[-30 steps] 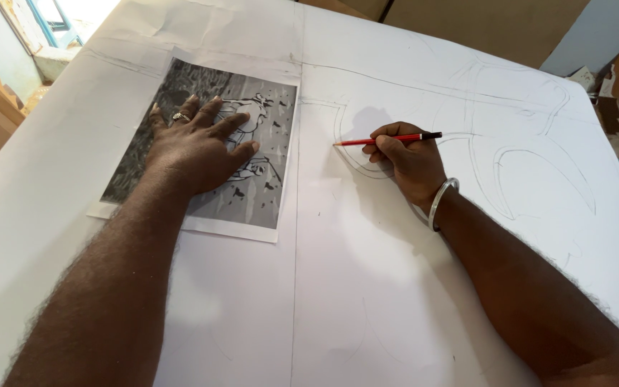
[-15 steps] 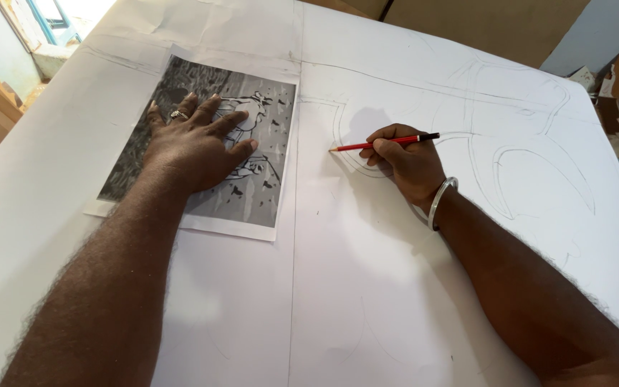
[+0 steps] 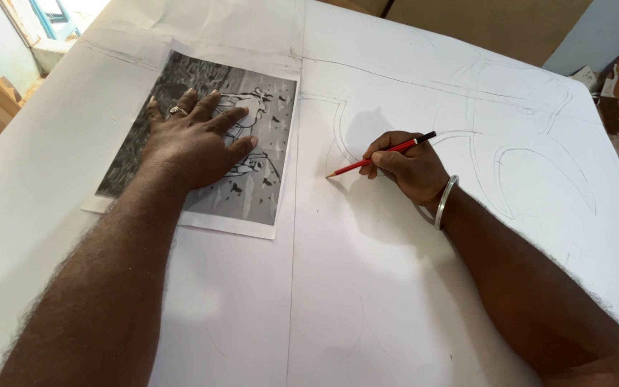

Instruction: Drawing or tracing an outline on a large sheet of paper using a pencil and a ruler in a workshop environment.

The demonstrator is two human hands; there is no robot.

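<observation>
Single head view — steep, close, down onto white sheet (image 3: 367, 287)

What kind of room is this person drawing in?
Probably an art or craft workshop. A big white paper sheet with faint pencil outlines covers the table, the right hand holds a red pencil, and the left hand presses flat on a black-and-white printed reference picture.

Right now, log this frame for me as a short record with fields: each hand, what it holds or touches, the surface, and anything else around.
Left hand: flat, fingers spread, pressing on a black-and-white printed picture; ring on one finger.
Right hand: grips a red pencil, tip on the paper; metal bangle at the wrist.
Surface: large white paper sheet with faint pencil curves.
Printed picture: lies on the sheet, left of the pencil.
Surroundings: brown board beyond the far edge.
</observation>
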